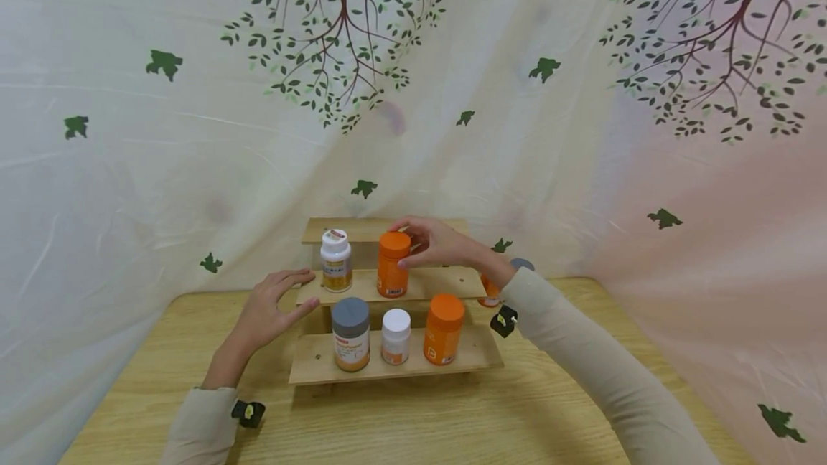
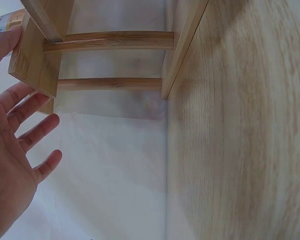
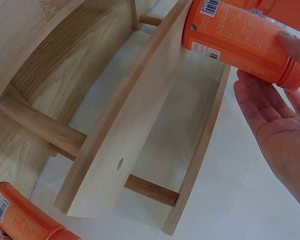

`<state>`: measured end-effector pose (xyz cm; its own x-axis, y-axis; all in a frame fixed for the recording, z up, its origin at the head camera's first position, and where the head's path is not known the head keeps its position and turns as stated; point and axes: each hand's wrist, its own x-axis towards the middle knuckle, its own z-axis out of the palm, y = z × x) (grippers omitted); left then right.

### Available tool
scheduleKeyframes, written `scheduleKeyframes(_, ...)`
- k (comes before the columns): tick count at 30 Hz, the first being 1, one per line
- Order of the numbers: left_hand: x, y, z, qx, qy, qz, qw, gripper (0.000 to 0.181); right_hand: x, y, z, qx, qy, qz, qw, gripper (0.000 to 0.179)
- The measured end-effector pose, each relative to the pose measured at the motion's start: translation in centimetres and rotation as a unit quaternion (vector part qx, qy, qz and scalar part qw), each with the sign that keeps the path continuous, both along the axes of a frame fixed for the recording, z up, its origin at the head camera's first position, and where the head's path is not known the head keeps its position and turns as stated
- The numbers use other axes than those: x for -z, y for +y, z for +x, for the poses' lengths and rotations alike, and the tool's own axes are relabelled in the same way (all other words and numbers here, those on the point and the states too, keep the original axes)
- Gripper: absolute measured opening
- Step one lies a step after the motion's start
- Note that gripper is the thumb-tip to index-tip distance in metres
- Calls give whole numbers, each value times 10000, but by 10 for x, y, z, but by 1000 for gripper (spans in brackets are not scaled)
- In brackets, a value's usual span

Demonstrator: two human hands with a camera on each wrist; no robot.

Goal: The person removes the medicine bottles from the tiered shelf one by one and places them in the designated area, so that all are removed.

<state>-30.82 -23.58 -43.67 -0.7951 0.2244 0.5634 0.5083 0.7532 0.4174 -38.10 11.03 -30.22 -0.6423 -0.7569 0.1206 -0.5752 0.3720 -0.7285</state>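
Orange bottle [image 1: 393, 265] w/ orange cap — backdrop [image 1: 194, 128] white, green-leaf print.

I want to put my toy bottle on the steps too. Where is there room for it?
The top step is bare left of the right hand. The middle step has bare wood right of the orange bottle. The bottom step is crowded in the middle by three bottles, with only small bare ends. The table in front is open.
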Motion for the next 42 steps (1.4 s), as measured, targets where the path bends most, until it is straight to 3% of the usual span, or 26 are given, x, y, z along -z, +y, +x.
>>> scheduleKeyframes(12,2,1,0,-13,22,13,10000,52,-7,6,0,152,-62,-136,9998,55)
scheduleKeyframes(20,2,0,0,-1,23,31,10000,52,-11,20,-7,249,78,-241,9994,55)
scheduleKeyframes(31,1,0,-1,22,8,53,10000,52,-19,47,-11,632,309,-508,9962,55)
scheduleKeyframes(42,1,0,-1,34,12,56,10000,52,-21,89,-12,1205,285,-302,9918,55)
